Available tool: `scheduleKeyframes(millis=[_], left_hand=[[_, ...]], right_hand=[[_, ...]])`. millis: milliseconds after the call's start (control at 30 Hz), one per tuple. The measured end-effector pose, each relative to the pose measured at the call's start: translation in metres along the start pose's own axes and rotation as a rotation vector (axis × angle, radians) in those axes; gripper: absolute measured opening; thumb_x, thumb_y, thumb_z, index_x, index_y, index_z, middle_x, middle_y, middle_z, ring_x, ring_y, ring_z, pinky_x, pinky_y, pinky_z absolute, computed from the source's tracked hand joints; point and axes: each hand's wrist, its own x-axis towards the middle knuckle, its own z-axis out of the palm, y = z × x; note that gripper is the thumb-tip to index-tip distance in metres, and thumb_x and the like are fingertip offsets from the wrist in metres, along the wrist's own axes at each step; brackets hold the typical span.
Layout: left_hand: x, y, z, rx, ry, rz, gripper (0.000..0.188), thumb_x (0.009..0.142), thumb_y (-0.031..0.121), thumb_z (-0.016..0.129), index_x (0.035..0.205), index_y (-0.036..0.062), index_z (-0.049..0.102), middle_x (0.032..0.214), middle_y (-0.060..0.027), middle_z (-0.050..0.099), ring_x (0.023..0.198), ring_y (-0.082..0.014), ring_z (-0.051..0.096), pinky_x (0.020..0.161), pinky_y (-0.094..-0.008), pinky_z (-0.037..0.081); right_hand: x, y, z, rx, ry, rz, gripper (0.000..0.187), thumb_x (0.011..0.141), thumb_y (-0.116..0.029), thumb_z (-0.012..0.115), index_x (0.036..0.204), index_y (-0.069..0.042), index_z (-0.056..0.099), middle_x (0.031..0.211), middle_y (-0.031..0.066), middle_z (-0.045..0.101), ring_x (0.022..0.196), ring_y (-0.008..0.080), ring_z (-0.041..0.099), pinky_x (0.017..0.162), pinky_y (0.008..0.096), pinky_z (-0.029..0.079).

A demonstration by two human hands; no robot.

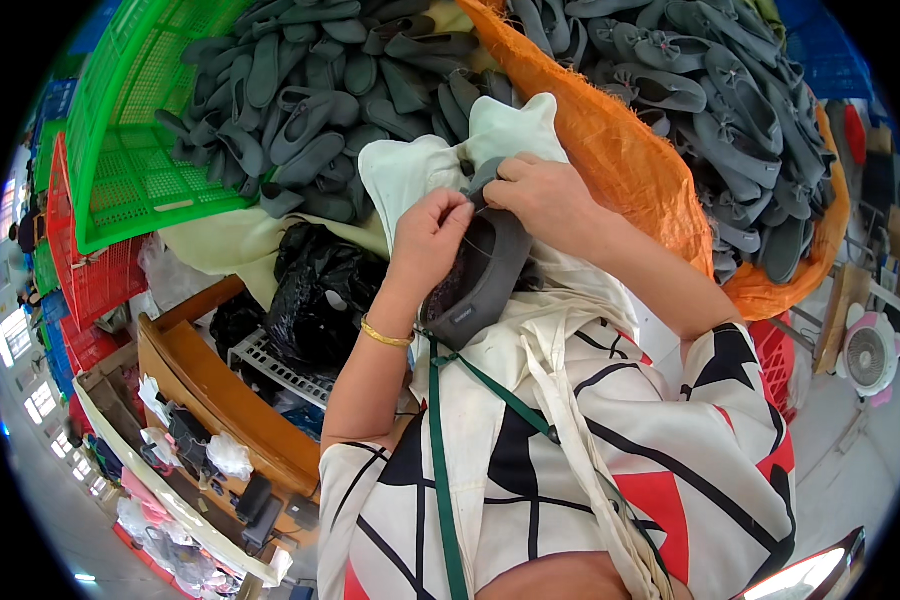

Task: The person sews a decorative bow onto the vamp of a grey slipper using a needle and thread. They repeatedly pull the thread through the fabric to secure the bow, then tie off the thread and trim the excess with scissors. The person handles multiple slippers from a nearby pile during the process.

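Note:
A dark grey slip-on shoe [495, 265] lies over my lap, its opening turned up and its heel toward me. My left hand [432, 235] pinches the shoe's left rim between thumb and fingers; a gold bangle circles that wrist. Close by, my right hand [545, 198] is closed on the far end of the shoe, fingers bent over its edge. A thin pale strand seems to run near my left fingertips; whether a needle is there I cannot tell. Under the shoe is a cream apron [560, 330], with white cloth [410, 172] beyond it.
Ahead on the left, a green plastic crate [130, 160] holds many grey shoes [310, 130]. An orange sack [620, 150] with more of them stands at right. Left of me are a black plastic bag [320, 280] and a wooden bench [220, 390]. A fan [868, 352] stands far right.

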Motion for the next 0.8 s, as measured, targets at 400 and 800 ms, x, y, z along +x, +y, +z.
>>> scheduleKeyframes(millis=[400, 800], left_hand=[[-0.001, -0.016, 0.004, -0.592, 0.022, -0.371, 0.008, 0.092, 0.012, 0.071, 0.095, 0.0048, 0.069, 0.083, 0.0025, 0.065, 0.066, -0.0024, 0.049, 0.056, -0.0192, 0.037], [0.008, -0.022, 0.01, -0.036, 0.167, 0.171, 0.025, 0.086, 0.013, 0.076, 0.072, 0.0069, 0.056, 0.078, -0.0006, 0.062, 0.065, -0.0109, 0.052, 0.061, -0.0249, 0.042]], right_hand=[[-0.003, 0.007, 0.006, 1.152, -0.024, 0.731, 0.015, 0.1, -0.023, 0.059, 0.099, -0.008, 0.061, 0.073, -0.0003, 0.057, 0.066, 0.0118, 0.061, 0.054, 0.0277, 0.044], [-0.056, 0.071, -0.001, 1.381, 0.388, 0.998, 0.013, 0.101, -0.02, 0.059, 0.097, -0.008, 0.056, 0.067, -0.0009, 0.053, 0.053, 0.0069, 0.045, 0.05, 0.0213, 0.036]])
